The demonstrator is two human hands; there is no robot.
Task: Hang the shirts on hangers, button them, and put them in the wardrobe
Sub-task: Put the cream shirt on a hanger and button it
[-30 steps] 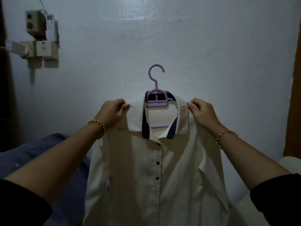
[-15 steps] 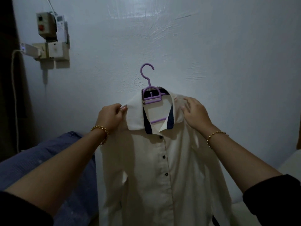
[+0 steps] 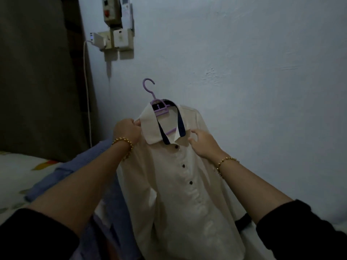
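Note:
A cream shirt (image 3: 180, 194) with a navy-lined collar and dark buttons hangs on a purple hanger (image 3: 156, 104), held up in front of the pale wall. My left hand (image 3: 127, 131) grips the shirt's left shoulder beside the collar and carries it. My right hand (image 3: 203, 143) rests with relaxed fingers on the shirt front just under the right collar tip. The top buttons look fastened. The hanger's hook is free, hooked on nothing.
A blue garment (image 3: 90, 166) lies over the bed at lower left, beside a patterned sheet (image 3: 20, 171). Switch boxes (image 3: 116, 25) and a white cable (image 3: 87, 91) are on the wall at upper left. A dark panel (image 3: 37, 72) fills the left side.
The shirt and hanger have tilted and swung leftward as the view turned left. My right hand let go of the right shoulder and slid down to the front below the collar.

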